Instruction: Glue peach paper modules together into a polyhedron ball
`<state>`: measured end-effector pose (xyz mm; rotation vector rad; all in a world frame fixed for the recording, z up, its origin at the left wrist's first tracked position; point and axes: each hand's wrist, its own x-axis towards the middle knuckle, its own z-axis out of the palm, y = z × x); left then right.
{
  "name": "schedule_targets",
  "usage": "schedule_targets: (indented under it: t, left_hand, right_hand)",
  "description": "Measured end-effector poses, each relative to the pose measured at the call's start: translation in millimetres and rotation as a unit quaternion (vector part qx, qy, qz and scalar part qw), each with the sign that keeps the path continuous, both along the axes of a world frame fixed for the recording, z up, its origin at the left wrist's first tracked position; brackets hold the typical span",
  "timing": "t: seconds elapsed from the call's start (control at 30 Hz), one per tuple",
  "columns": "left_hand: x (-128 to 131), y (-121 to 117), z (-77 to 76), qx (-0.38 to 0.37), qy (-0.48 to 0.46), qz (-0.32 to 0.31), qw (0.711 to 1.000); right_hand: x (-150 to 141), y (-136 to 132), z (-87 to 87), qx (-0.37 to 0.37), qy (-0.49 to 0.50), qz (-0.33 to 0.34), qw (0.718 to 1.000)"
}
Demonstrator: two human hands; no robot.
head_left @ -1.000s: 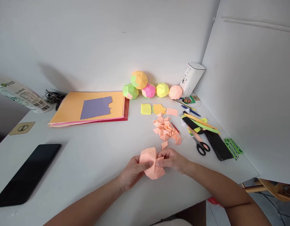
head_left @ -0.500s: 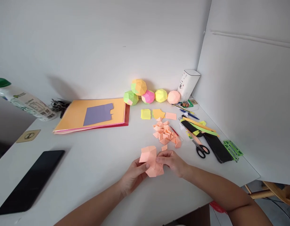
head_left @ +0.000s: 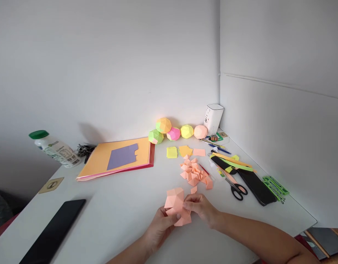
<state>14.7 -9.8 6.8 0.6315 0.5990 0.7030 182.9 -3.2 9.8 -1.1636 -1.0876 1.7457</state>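
From my end, nearest me: the L hand (head_left: 159, 229) cups a salmon-pink, faceted, folded-paper shell (head_left: 174, 200) from the left, thumb pressed on its front. The R hand (head_left: 204, 209) is closed to a narrow pinch at its right edge; can't tell if there's a separate pc. b/w those fingertips. The shell is held up over the near middle of the white table (head_left: 116, 220).

Just changed: my cam has tipped up, so the tabletop sits lower in view, & the R fingers have closed in on the edge, w/ less paper poking out there. I'd judge it's fine fitting or pressing at that seam, same shell.

Near left, a flat black rectangular device (head_left: 53, 231) lies on the table. Just beyond the shell: a small loose pink paper pc. (head_left: 193, 190), then a heap of folded pink paper pcs. (head_left: 193, 175). Right of that: black-handled scissors (head_left: 233, 185), a black phone-like slab (head_left: 256, 187) & a green printed packet (head_left: 273, 187), text too small to read.

Farther: yellow paper squares (head_left: 172, 152); left, a purple paper sheet (head_left: 122, 157) on an orange-topped folder (head_left: 96, 159). Far side, by the wall: five faceted paper balls (head_left: 186, 131), one atop two others; far left, a white plastic bottle w/ green cap (head_left: 57, 151), label & barcode visible, brand not legible; far right, a white box-like container (head_left: 214, 120), dark marks, unreadable.
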Motion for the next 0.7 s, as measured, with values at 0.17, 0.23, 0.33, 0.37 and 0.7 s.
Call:
schedule_targets:
  t: [0.17,0.23,0.33,0.37,0.7]
  left_hand:
    - [-0.2,-0.5,0.7,-0.006,0.024,0.009,1.000]
    - [0.1,-0.7,0.2,-0.008,0.024,0.008,1.000]
    - [0.7,-0.4,-0.6,-0.007,0.030,0.011,0.999]
    - [0.7,-0.3,-0.7,-0.006,0.032,0.013,0.999]
    - [-1.8,-0.2,-5.7,0.001,0.047,0.018,0.999]
  right_hand:
    - [-1.5,-1.5,-4.2,0.000,-0.012,0.001,1.000]
    - [-2.0,-1.8,-5.3,0.001,-0.017,0.003,1.000]
    - [-2.2,-1.9,-6.2,0.000,-0.019,0.006,1.000]
    - [-2.0,-1.9,-6.5,-0.001,-0.020,0.006,1.000]
    - [-2.0,-1.6,-9.7,-0.007,-0.031,0.011,0.999]
